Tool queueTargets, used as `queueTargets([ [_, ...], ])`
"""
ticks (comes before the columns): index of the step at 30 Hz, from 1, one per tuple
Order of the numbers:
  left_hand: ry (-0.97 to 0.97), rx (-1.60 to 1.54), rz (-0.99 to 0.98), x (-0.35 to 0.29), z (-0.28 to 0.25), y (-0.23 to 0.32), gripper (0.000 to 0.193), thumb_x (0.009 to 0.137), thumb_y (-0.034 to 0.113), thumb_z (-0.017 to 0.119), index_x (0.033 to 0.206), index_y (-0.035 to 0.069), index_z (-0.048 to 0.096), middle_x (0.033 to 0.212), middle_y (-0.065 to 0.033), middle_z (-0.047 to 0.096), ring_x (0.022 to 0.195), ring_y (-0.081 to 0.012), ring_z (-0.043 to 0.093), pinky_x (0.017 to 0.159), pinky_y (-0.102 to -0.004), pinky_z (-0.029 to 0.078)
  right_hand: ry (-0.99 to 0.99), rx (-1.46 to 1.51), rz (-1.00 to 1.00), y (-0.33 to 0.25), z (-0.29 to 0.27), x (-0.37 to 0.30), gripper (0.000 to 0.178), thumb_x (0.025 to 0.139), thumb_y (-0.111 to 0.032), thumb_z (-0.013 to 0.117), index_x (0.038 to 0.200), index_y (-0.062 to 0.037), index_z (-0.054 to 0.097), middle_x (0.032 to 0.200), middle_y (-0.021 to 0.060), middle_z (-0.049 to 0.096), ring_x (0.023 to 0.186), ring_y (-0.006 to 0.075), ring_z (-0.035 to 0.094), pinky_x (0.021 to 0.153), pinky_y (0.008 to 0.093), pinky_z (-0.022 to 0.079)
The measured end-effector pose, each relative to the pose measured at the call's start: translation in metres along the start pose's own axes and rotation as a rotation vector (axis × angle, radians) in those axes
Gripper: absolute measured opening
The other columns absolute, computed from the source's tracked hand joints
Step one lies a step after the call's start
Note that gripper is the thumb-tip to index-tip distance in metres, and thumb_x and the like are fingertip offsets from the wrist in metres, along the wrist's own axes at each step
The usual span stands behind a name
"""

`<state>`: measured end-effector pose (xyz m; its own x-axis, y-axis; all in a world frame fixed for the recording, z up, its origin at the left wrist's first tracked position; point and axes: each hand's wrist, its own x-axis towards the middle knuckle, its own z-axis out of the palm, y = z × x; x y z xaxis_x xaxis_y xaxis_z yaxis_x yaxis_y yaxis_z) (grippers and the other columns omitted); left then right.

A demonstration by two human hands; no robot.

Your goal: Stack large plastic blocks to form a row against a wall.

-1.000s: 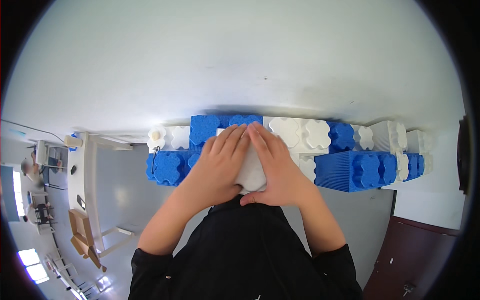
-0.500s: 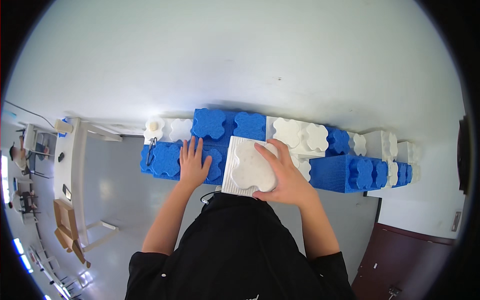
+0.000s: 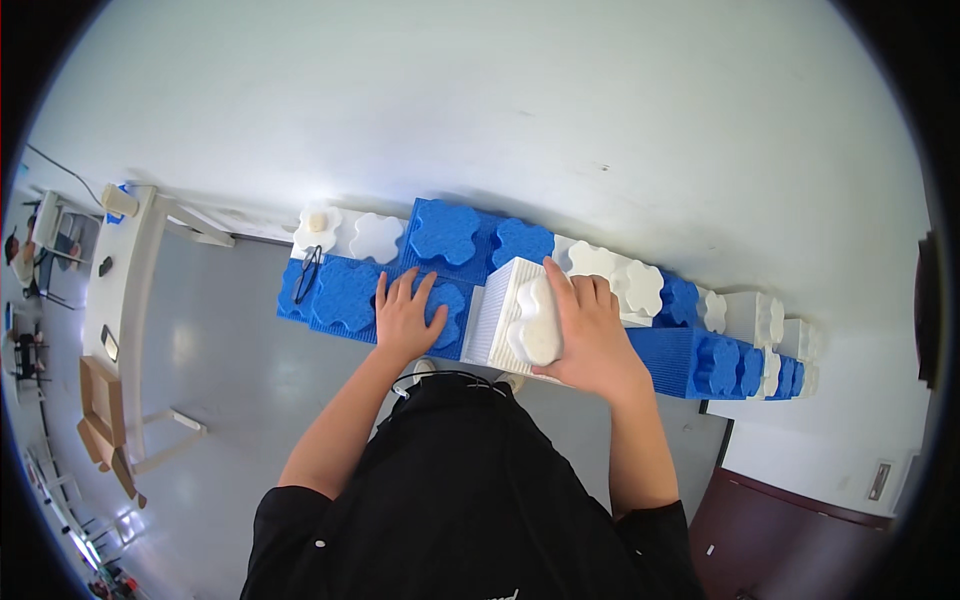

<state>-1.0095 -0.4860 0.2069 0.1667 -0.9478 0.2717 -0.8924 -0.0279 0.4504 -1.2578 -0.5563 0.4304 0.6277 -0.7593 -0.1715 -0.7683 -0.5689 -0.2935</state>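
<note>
Large foam building blocks, blue and white with flower-shaped knobs, are stacked in a row along a pale wall. My left hand (image 3: pixel 405 318) lies with spread fingers on a blue block (image 3: pixel 345 297) in the front row. To its right, my right hand (image 3: pixel 598 335) grips a white block (image 3: pixel 490 330), with fingers wrapped over its far right side and around its knob. This white block is tilted, its knob facing partly to the right. A higher blue block (image 3: pixel 446 232) stands behind my left hand. White blocks (image 3: pixel 612 278) sit just beyond my right hand.
More blue blocks (image 3: pixel 715 365) and white blocks step away to the right. Eyeglasses (image 3: pixel 308 275) lie on the left blocks. Left of me are a white table (image 3: pixel 135 300), an open cardboard box (image 3: pixel 100 400) and a stool (image 3: pixel 180 430). A dark red door (image 3: pixel 790 540) is at lower right.
The white block in my right hand has tipped, so its knob turns toward the right and its ribbed side shows more. My left hand stays on the blue block. The view has tilted slightly.
</note>
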Motion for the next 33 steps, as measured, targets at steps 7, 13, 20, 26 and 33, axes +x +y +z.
queueTargets([
  [7, 0.004, -0.028, -0.011, 0.0, 0.001, 0.0, 0.058, 0.088, 0.036, 0.072, 0.14, 0.013, 0.064, 0.141, -0.0189, 0.059, 0.128, -0.0368, 0.058, 0.126, -0.0585, 0.023, -0.053, -0.052, 0.0, -0.005, 0.0, 0.003, 0.131, 0.052, -0.023, 0.102, 0.16, -0.0041, 0.03, 0.138, 0.022, 0.049, 0.134, 0.0435, 0.043, 0.113, 0.054, 0.036],
  [13, 0.007, -0.05, -0.015, 0.0, -0.001, 0.0, 0.057, 0.088, 0.036, 0.072, 0.14, 0.013, 0.064, 0.14, -0.0184, 0.059, 0.127, -0.0366, 0.058, 0.126, -0.0581, 0.023, -0.047, -0.046, -0.055, -0.003, 0.009, 0.007, 0.133, 0.051, -0.022, 0.102, 0.16, -0.0035, 0.029, 0.138, 0.0229, 0.048, 0.134, 0.0438, 0.043, 0.113, 0.0549, 0.035],
  [20, -0.006, -0.048, -0.018, 0.0, -0.001, 0.0, 0.058, 0.088, 0.039, 0.07, 0.139, 0.012, 0.064, 0.138, -0.0198, 0.06, 0.128, -0.0363, 0.058, 0.126, -0.0588, 0.023, -0.105, -0.133, -0.031, -0.006, 0.034, 0.014, 0.137, 0.052, -0.024, 0.102, 0.163, -0.0043, 0.025, 0.138, 0.0251, 0.045, 0.132, 0.0454, 0.042, 0.111, 0.0581, 0.034],
  [26, -0.011, -0.043, -0.024, 0.001, -0.003, 0.002, 0.058, 0.089, 0.04, 0.069, 0.14, 0.011, 0.063, 0.139, -0.0196, 0.059, 0.13, -0.036, 0.057, 0.126, -0.0586, 0.023, -0.099, -0.166, -0.019, -0.003, 0.045, 0.013, 0.138, 0.052, -0.026, 0.102, 0.165, -0.0071, 0.024, 0.137, 0.0243, 0.045, 0.132, 0.0437, 0.043, 0.112, 0.0567, 0.034],
  [33, -0.016, -0.02, -0.028, 0.003, -0.001, 0.003, 0.058, 0.089, 0.039, 0.07, 0.14, 0.013, 0.063, 0.139, -0.0195, 0.059, 0.128, -0.0365, 0.058, 0.125, -0.0594, 0.024, -0.065, -0.135, -0.027, -0.002, 0.036, 0.012, 0.121, 0.058, -0.015, 0.095, 0.161, -0.0072, 0.032, 0.136, 0.0224, 0.049, 0.13, 0.0443, 0.045, 0.112, 0.0561, 0.038],
])
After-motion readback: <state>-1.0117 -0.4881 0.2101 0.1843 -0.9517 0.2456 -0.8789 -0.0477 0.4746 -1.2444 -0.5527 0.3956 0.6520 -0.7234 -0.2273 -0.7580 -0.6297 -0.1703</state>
